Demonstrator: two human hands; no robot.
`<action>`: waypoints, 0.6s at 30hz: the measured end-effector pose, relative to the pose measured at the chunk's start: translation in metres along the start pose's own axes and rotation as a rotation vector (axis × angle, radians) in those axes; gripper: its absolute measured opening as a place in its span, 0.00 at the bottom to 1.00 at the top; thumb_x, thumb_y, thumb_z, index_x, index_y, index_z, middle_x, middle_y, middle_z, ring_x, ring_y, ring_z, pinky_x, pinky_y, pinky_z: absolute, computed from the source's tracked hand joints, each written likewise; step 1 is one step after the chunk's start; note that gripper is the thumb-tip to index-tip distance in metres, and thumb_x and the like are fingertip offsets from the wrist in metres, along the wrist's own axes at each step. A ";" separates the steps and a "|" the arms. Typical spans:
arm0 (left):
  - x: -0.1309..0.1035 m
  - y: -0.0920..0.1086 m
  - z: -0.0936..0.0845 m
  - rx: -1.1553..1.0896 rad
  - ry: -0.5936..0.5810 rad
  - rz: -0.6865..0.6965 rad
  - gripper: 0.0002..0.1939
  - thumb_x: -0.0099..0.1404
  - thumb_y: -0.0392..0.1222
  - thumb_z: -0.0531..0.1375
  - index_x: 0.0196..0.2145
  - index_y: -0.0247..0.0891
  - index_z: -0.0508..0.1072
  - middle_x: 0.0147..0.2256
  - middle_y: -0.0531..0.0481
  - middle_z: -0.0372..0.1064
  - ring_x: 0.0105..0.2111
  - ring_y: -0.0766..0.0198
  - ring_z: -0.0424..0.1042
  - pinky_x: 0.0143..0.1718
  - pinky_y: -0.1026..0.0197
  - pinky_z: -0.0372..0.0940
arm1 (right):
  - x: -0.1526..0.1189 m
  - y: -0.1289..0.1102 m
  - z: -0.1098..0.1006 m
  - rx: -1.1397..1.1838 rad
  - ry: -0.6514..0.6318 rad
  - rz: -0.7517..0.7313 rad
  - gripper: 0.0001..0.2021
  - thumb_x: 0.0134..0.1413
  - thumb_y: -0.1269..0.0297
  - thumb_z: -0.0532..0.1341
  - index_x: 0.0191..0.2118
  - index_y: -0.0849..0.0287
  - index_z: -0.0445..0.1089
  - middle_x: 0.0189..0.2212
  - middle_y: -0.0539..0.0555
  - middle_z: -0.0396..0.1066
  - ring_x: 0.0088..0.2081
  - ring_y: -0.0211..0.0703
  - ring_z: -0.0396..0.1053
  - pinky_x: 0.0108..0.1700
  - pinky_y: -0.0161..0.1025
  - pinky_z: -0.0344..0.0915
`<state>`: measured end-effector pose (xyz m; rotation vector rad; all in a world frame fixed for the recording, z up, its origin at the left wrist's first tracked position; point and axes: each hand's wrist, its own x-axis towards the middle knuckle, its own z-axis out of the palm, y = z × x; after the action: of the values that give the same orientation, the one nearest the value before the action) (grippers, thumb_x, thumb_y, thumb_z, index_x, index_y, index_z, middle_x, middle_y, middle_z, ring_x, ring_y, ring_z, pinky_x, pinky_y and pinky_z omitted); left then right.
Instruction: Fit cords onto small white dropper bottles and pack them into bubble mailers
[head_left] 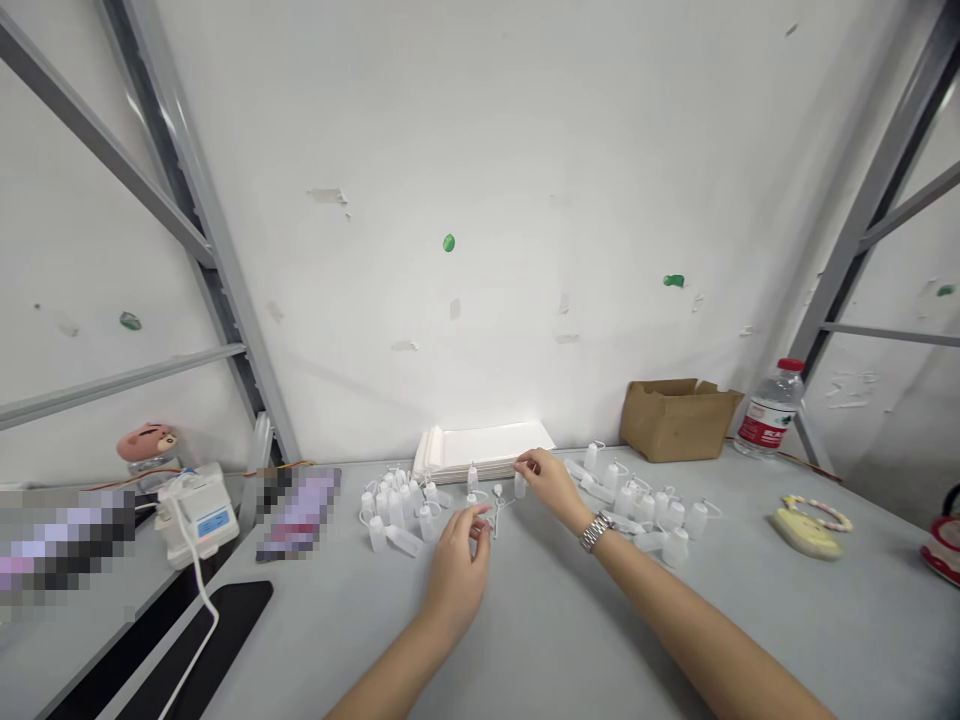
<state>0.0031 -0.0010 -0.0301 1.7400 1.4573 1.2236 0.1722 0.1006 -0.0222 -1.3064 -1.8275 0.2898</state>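
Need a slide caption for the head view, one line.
Right hand at a small bottle, left hand nearby, between two clusters of bottles on a gray table.

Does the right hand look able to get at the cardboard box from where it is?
Probably yes: the small bottles between the right hand and the cardboard box look low enough to reach over, and nothing seems to hang above them.

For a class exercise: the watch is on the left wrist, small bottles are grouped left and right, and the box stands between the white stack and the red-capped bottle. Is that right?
Not quite: the head view shows the watch on the right wrist. Small bottles are grouped left and right, and the box stands between the white stack and the red-capped bottle.
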 end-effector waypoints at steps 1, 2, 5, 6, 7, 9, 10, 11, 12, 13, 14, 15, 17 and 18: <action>0.000 0.000 0.000 0.000 0.000 0.000 0.14 0.60 0.42 0.48 0.43 0.40 0.66 0.37 0.47 0.65 0.36 0.61 0.66 0.37 0.58 0.62 | 0.001 0.001 -0.003 -0.023 0.001 0.007 0.11 0.53 0.58 0.53 0.33 0.59 0.68 0.26 0.52 0.67 0.27 0.41 0.63 0.30 0.37 0.58; 0.000 0.000 0.000 0.000 0.002 0.001 0.15 0.60 0.42 0.48 0.43 0.40 0.67 0.36 0.47 0.65 0.36 0.61 0.67 0.37 0.58 0.62 | 0.003 0.002 -0.006 -0.053 0.008 0.014 0.13 0.54 0.57 0.52 0.36 0.59 0.68 0.26 0.53 0.68 0.27 0.41 0.64 0.31 0.37 0.58; 0.000 -0.001 0.000 0.009 0.000 0.001 0.15 0.60 0.42 0.48 0.42 0.40 0.67 0.35 0.47 0.66 0.34 0.61 0.67 0.36 0.58 0.62 | 0.008 0.008 -0.019 -0.172 0.033 0.037 0.15 0.58 0.60 0.46 0.39 0.62 0.67 0.33 0.57 0.69 0.32 0.42 0.65 0.35 0.37 0.59; 0.000 -0.001 0.001 0.014 -0.004 0.002 0.15 0.60 0.42 0.48 0.42 0.40 0.67 0.35 0.47 0.66 0.34 0.62 0.67 0.35 0.58 0.62 | 0.010 0.012 -0.023 -0.215 0.027 0.043 0.15 0.58 0.63 0.46 0.39 0.63 0.67 0.34 0.58 0.69 0.34 0.43 0.65 0.37 0.38 0.59; -0.001 -0.001 0.001 0.021 -0.010 0.003 0.15 0.60 0.41 0.48 0.42 0.40 0.67 0.35 0.47 0.66 0.34 0.62 0.67 0.35 0.58 0.62 | 0.012 0.015 -0.027 -0.256 0.007 0.045 0.14 0.57 0.66 0.47 0.38 0.64 0.68 0.35 0.60 0.68 0.35 0.44 0.65 0.38 0.38 0.58; -0.001 0.000 0.000 0.035 -0.022 0.004 0.14 0.61 0.41 0.47 0.42 0.39 0.66 0.35 0.47 0.66 0.34 0.61 0.67 0.35 0.58 0.62 | 0.013 0.022 -0.031 -0.333 -0.064 0.032 0.11 0.53 0.72 0.50 0.34 0.65 0.70 0.34 0.60 0.69 0.38 0.47 0.64 0.40 0.39 0.57; -0.001 0.000 0.000 0.043 -0.027 0.009 0.14 0.61 0.41 0.47 0.42 0.39 0.67 0.35 0.47 0.66 0.34 0.61 0.67 0.36 0.58 0.62 | 0.012 0.025 -0.031 -0.369 -0.105 0.020 0.10 0.50 0.74 0.52 0.32 0.64 0.71 0.33 0.60 0.69 0.39 0.48 0.64 0.41 0.39 0.56; -0.001 0.000 0.000 0.053 -0.035 0.018 0.14 0.61 0.41 0.47 0.42 0.39 0.67 0.36 0.47 0.66 0.35 0.61 0.67 0.36 0.58 0.63 | 0.011 0.027 -0.031 -0.400 -0.146 0.005 0.09 0.48 0.75 0.54 0.32 0.64 0.71 0.34 0.60 0.70 0.40 0.48 0.64 0.41 0.39 0.56; -0.001 0.001 0.000 0.069 -0.045 0.031 0.14 0.61 0.41 0.46 0.41 0.39 0.67 0.36 0.47 0.66 0.36 0.61 0.67 0.37 0.58 0.63 | 0.009 0.029 -0.029 -0.426 -0.182 -0.010 0.09 0.47 0.75 0.55 0.32 0.63 0.72 0.34 0.60 0.70 0.40 0.49 0.64 0.42 0.39 0.55; -0.001 0.001 0.000 0.091 -0.058 0.047 0.14 0.62 0.41 0.46 0.41 0.39 0.68 0.36 0.47 0.66 0.37 0.61 0.67 0.38 0.57 0.63 | 0.007 0.030 -0.027 -0.449 -0.212 -0.023 0.09 0.46 0.75 0.56 0.33 0.63 0.72 0.35 0.59 0.71 0.41 0.50 0.64 0.42 0.39 0.55; -0.002 0.002 0.000 0.122 -0.079 0.067 0.15 0.62 0.40 0.46 0.41 0.39 0.68 0.37 0.46 0.66 0.39 0.60 0.66 0.39 0.57 0.62 | 0.005 0.030 -0.024 -0.468 -0.238 -0.034 0.09 0.46 0.74 0.57 0.34 0.62 0.72 0.36 0.59 0.71 0.41 0.50 0.64 0.42 0.40 0.55; -0.003 0.002 0.000 0.162 -0.106 0.090 0.15 0.62 0.40 0.46 0.41 0.39 0.69 0.38 0.46 0.65 0.40 0.60 0.66 0.41 0.56 0.62 | 0.004 0.031 -0.022 -0.486 -0.258 -0.043 0.09 0.47 0.73 0.57 0.36 0.62 0.72 0.36 0.59 0.71 0.41 0.51 0.63 0.41 0.40 0.55; -0.004 0.002 0.000 0.264 -0.170 0.146 0.15 0.62 0.40 0.47 0.42 0.38 0.69 0.40 0.44 0.65 0.44 0.58 0.63 0.46 0.54 0.60 | 0.001 0.030 -0.017 -0.515 -0.285 -0.057 0.10 0.48 0.71 0.57 0.38 0.62 0.71 0.36 0.60 0.70 0.42 0.52 0.63 0.41 0.40 0.55; -0.005 0.002 0.000 0.319 -0.200 0.173 0.15 0.61 0.41 0.49 0.43 0.37 0.69 0.42 0.43 0.64 0.46 0.57 0.62 0.47 0.53 0.58 | 0.000 0.029 -0.015 -0.528 -0.292 -0.062 0.10 0.49 0.70 0.57 0.38 0.62 0.71 0.37 0.60 0.70 0.43 0.53 0.62 0.42 0.41 0.54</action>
<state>0.0043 -0.0068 -0.0297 2.1719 1.4665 0.9020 0.2030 0.1092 -0.0305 -1.6208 -2.2880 -0.0488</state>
